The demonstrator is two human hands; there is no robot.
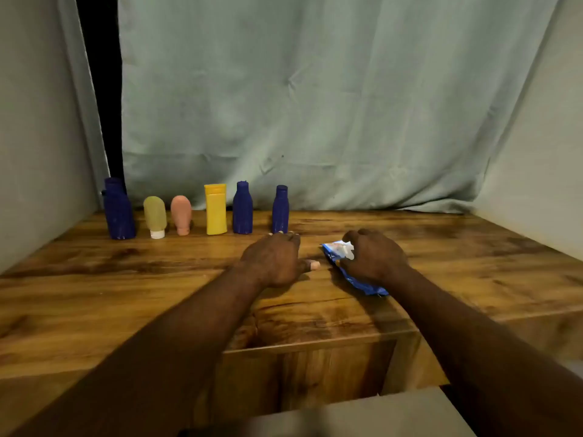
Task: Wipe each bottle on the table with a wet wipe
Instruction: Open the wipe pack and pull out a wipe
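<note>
Several bottles stand in a row at the back of the wooden table (126, 272): a large dark blue bottle (119, 212), a green tube (155, 216), a pink tube (181, 214), a yellow bottle (215, 209) and two slimmer blue bottles (242, 208) (280, 209). My left hand (274, 260) rests on the table just in front of the rightmost blue bottle, fingers relaxed and thumb out. My right hand (373, 255) grips a blue wet wipe pack (359, 283) lying on the table. A white flap or wipe (345, 249) shows at the pack's top under my fingertips.
A pale green curtain (315, 105) hangs behind the bottles, and plain walls close in on both sides. The table's front edge has a recess with a lower wooden panel (303, 373) below my arms.
</note>
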